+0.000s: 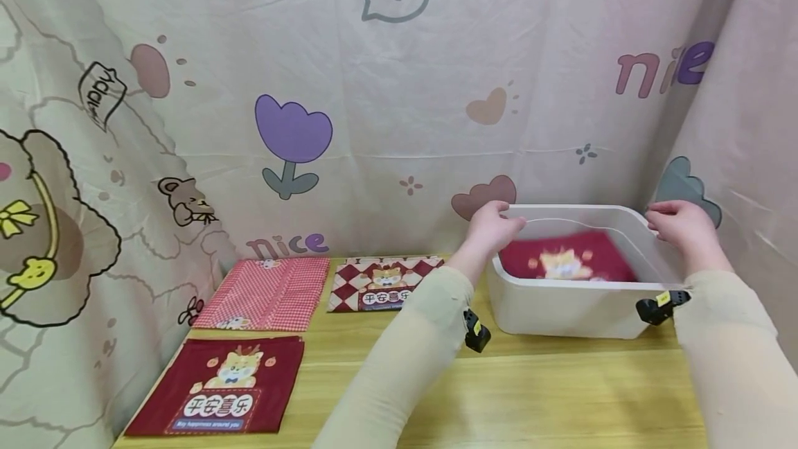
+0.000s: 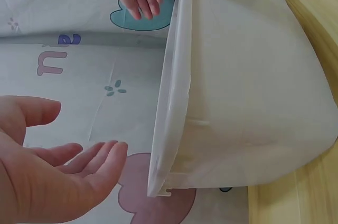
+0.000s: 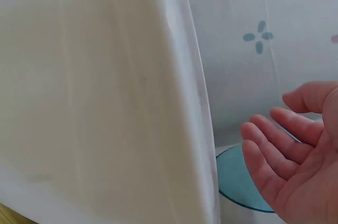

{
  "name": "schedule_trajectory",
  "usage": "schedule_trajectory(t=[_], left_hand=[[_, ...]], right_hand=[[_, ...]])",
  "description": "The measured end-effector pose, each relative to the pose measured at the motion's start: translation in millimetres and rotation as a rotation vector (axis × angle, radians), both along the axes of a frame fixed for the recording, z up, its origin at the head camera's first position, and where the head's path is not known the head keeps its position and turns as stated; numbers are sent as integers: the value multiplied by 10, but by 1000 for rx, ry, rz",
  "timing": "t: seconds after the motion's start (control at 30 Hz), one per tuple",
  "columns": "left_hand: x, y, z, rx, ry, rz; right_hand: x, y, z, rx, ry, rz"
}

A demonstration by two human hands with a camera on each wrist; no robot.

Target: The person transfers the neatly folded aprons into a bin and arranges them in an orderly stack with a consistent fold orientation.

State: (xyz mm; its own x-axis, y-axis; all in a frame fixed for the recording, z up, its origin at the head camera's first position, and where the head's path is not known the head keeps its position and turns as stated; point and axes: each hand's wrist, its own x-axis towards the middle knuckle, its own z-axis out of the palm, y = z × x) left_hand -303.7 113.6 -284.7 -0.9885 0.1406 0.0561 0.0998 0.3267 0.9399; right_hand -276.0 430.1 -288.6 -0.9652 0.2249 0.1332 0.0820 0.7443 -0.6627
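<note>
A white plastic bin (image 1: 567,310) stands at the right of the table. Inside it, blurred in the head view, is a dark red cloth (image 1: 607,255) with a cartoon dog print. My left hand (image 1: 492,231) is at the bin's left rim; in the left wrist view its fingers (image 2: 103,160) are loosely bent with nothing between them. Over the right rim is my right hand (image 1: 682,227), and the right wrist view shows its palm empty and fingers (image 3: 280,145) relaxed beside the bin wall (image 3: 116,97). The cloth's lower part is hidden behind the front wall.
On the table's left lie a dark red printed cloth (image 1: 231,390), a pink checked one (image 1: 264,293) behind it, and a red-and-cream diamond-patterned one (image 1: 380,286). A printed curtain (image 1: 399,89) hangs close behind the bin and along both sides.
</note>
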Motion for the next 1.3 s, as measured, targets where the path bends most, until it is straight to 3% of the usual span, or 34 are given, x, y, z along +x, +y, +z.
schedule_trajectory(t=[0.1, 0.3, 0.53, 0.67, 0.8, 1.17, 1.3], left_hand=[[20, -46, -11, -46, 68, -26], [88, -115, -46, -95, 168, -75], [177, -217, -87, -272, 353, -104], [228, -298, -112, -463, 476, -66], [276, -361, -134, -631, 553, -10], [373, -521, -276, -803, 703, 11], [399, -611, -371, -808, 729, 13]], right_hand=[[3, -48, -17, 88, 47, 30], [64, -311, 11, 135, 101, 106], [130, -531, 41, 170, 127, 156], [166, -620, 53, 201, 135, 174], [215, -697, 52, 235, 150, 185], [293, -918, 0, 329, 271, 227], [312, -1000, -39, 371, 334, 248]])
